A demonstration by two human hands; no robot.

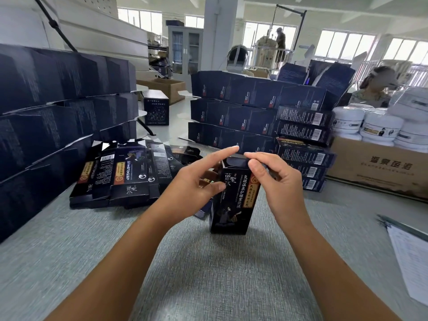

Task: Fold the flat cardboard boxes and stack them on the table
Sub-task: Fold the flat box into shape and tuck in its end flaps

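A small black box [232,205] with gold and white print stands upright on the grey table [208,274], its top end still open. My left hand [196,181] holds its left side with the thumb, the index finger stretched out above the top. My right hand [273,179] pinches the box's top right corner. A pile of flat, unfolded black boxes [120,174] lies to the left. Folded small boxes [303,144] are stacked at the right behind my hands.
Tall stacks of larger dark boxes stand at the left [58,107] and at the back [243,112]. A brown carton [379,167] with white jars [370,126] sits at the right. A clipboard with paper [410,256] lies near the right edge. A person [375,89] sits beyond.
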